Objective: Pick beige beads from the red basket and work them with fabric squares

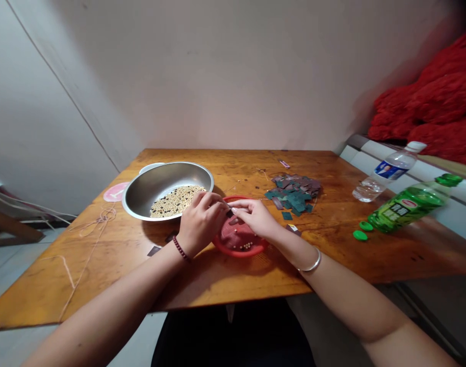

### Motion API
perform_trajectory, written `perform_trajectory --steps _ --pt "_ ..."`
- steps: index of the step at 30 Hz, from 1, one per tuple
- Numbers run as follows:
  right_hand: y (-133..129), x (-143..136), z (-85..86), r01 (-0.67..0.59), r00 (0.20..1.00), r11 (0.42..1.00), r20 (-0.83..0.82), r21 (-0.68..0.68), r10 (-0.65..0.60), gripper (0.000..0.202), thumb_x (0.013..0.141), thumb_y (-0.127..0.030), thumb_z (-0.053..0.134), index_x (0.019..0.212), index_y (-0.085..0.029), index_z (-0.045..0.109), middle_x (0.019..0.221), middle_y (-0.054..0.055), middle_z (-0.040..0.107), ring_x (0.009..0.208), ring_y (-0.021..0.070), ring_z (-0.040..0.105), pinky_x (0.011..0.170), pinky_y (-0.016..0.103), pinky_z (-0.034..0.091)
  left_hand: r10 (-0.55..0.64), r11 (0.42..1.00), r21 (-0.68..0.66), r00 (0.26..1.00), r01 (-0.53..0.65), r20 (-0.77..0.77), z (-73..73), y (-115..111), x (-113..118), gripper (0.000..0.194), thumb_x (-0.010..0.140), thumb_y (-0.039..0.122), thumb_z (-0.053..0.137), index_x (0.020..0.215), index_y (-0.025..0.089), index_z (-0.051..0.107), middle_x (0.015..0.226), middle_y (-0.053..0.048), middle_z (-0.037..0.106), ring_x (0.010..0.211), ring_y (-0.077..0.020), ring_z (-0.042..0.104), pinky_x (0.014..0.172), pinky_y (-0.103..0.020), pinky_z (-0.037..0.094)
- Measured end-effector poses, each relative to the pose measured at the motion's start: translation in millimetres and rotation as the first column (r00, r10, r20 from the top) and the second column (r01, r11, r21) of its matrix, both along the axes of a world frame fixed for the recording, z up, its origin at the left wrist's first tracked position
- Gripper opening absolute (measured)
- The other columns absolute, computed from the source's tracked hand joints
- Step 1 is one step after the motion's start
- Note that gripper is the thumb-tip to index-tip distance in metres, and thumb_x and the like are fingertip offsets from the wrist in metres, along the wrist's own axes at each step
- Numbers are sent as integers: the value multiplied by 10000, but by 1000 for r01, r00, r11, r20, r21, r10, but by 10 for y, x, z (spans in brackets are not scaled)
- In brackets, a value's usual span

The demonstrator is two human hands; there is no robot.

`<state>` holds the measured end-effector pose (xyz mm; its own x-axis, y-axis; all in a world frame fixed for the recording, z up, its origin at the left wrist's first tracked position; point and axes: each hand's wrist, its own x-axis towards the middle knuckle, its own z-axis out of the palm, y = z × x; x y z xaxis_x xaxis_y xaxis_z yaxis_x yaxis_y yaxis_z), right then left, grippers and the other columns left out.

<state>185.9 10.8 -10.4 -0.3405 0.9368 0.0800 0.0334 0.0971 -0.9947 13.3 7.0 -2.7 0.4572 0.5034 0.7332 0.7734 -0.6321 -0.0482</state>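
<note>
My left hand [203, 218] and my right hand [255, 216] meet fingertip to fingertip over a small red plastic basket [238, 252]. Between the closed fingers a small dark piece [229, 211] shows; its kind is mostly hidden. A few pale beans [247, 245] lie in the basket's near part. Left of my left hand, a wide metal bowl [141, 196] holds many pale beans mixed with dark ones. To the right of the basket, a loose pile of small green and brown squares [294, 192] lies on the table.
A clear water bottle [388, 173] and a green bottle [409, 206] stand at the right, near two green caps [360, 235]. Tangled string [99, 220] trails over the left of the wooden table [202, 285]. Red material [432, 99] is heaped beyond the bottles.
</note>
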Motion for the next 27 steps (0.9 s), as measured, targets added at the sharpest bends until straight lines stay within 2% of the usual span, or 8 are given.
perform_trajectory --steps 3,8,13,17,21,25,27 --pt "-4 -3 11 14 1000 1000 6 -10 -14 236 805 -198 551 1005 -141 662 908 69 702 677 140 679 648 259 556 35 999 6 999 -35 12 1 2 0 86 825 241 556 833 210 635 927 -43 608 909 -197 491 800 -341 461" --pt "-9 -1 33 -2 1000 1000 -19 -13 2 247 801 -203 553 1013 -143 663 898 61 702 679 137 677 679 270 556 -14 1000 -22 1000 14 -18 9 -10 8 91 829 232 551 857 203 633 937 -41 606 918 -191 484 816 -323 457" --pt "-8 5 28 15 1000 1000 23 4 -15 235 805 -196 546 1000 -136 662 919 71 702 673 139 677 666 270 554 44 999 -8 998 -44 44 4 0 -1 87 828 248 558 838 207 634 921 -43 605 899 -191 478 792 -329 456" --pt "-10 4 27 1 1000 1000 12 15 -1 227 809 -200 544 991 -138 664 920 71 701 689 141 678 675 270 551 -8 1000 -24 1000 8 2 6 -12 4 84 826 243 563 854 202 631 928 -40 603 913 -185 472 809 -316 457" --pt "-9 3 31 26 999 1000 36 3 -26 233 803 -189 549 997 -127 660 929 76 700 674 131 672 675 261 549 40 999 -15 999 -40 31 -3 -9 3 85 828 250 561 839 200 629 920 -39 600 899 -189 475 794 -322 462" --pt "-5 -1 26 6 1000 1000 4 4 -6 236 799 -193 549 995 -122 662 921 74 701 681 128 669 683 264 551 -2 1000 -21 1000 3 22 -19 7 -2 81 824 240 563 844 198 628 924 -42 600 909 -189 478 801 -322 463" --pt "-3 -4 26 13 1000 1000 -15 2 -13 238 790 -192 556 992 -125 663 920 70 701 668 124 664 681 271 554 20 1000 -18 999 -19 33 -23 13 -3 82 827 240 559 830 196 628 915 -42 601 905 -189 477 795 -321 463"
